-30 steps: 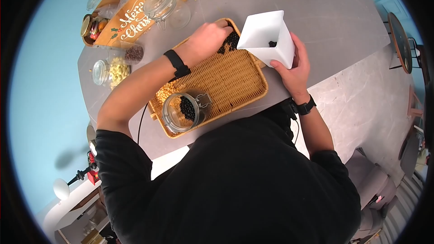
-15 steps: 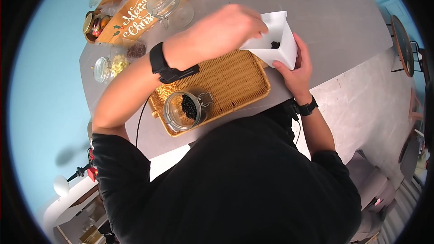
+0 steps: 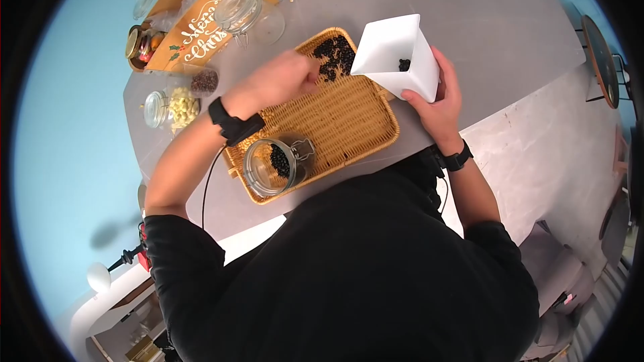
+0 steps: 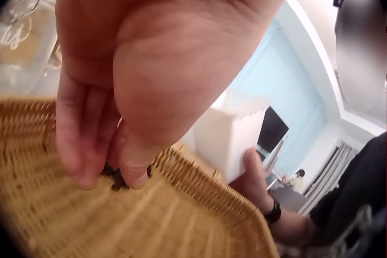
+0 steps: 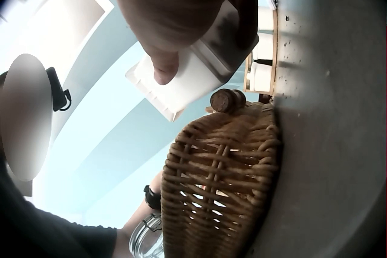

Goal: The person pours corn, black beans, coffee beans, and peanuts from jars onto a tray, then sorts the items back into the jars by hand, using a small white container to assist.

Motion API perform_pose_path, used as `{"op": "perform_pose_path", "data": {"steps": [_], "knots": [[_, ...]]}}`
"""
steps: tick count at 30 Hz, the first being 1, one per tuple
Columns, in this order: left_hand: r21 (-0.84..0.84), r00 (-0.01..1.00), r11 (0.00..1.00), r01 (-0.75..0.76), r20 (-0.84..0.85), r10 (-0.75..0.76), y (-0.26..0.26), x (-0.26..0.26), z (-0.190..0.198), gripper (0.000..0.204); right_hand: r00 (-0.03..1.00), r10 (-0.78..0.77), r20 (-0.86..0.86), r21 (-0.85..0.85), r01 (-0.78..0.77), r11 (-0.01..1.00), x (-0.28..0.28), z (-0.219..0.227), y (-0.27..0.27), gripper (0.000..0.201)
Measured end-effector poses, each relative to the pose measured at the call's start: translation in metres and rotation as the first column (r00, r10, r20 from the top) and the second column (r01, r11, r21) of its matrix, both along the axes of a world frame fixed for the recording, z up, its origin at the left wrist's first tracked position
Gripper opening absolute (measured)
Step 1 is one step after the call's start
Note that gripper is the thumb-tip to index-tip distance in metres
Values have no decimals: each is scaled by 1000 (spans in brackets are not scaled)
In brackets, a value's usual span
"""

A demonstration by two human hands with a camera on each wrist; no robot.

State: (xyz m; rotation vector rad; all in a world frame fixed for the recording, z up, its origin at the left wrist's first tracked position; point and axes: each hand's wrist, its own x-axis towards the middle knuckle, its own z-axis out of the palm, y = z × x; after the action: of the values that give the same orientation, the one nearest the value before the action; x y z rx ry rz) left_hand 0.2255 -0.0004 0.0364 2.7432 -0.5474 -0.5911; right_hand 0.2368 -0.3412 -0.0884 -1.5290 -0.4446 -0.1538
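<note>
In the head view, the left hand (image 3: pixel 282 79) hangs over the wicker basket (image 3: pixel 349 117), just left of scattered black beans (image 3: pixel 335 57). Its fingers point down, relaxed, in the left wrist view, with dark beans (image 4: pixel 118 179) by the fingertips; whether any are touched cannot be told. The right hand (image 3: pixel 439 104) grips a white square container (image 3: pixel 421 70) by its side, tilted so that its opening shows a few black beans (image 3: pixel 404 65) inside. A glass jar (image 3: pixel 263 174) with black beans lies on its side at the basket's near left end, beside yellow kernels (image 3: pixel 251 139).
An empty clasp jar (image 3: pixel 268 23) and a lettered wooden crate (image 3: pixel 201 27) stand at the back left. A jar of pale pieces (image 3: pixel 182 107) and a bag of reddish beans (image 3: pixel 204 80) lie left of the basket. The grey table (image 3: pixel 490 40) extends to the right.
The left hand rose from the black beans to the container's opening, then came back down and left over the basket. The right hand and container have hardly moved.
</note>
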Motion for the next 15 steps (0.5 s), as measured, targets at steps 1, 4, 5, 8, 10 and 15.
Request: {"op": "perform_pose_path", "data": {"steps": [1, 4, 5, 8, 10, 15], "knots": [[-6, 999, 999, -36, -29, 35, 0, -5, -9, 27, 1000, 1, -3, -7, -1, 1000, 0, 0, -1, 97], [-46, 994, 993, -106, -18, 105, -6, -5, -26, 34, 1000, -7, 7, -10, 7, 1000, -1, 0, 0, 96], [-77, 994, 991, -110, 18, 111, -9, -3, -29, 35, 1000, -12, 15, -8, 12, 1000, -1, 0, -1, 96], [-193, 993, 979, -72, 76, 88, -24, 9, -29, 40, 1000, -10, 5, -12, 10, 1000, 0, 0, 0, 96], [-201, 984, 979, -37, 163, 71, -25, 12, -29, 46, 1000, -9, 6, -17, 9, 1000, 0, 0, 0, 95], [72, 952, 993, -94, 300, 68, -36, -4, -19, 70, 1000, -22, -3, -17, 21, 1000, -2, 2, -1, 96]]}}
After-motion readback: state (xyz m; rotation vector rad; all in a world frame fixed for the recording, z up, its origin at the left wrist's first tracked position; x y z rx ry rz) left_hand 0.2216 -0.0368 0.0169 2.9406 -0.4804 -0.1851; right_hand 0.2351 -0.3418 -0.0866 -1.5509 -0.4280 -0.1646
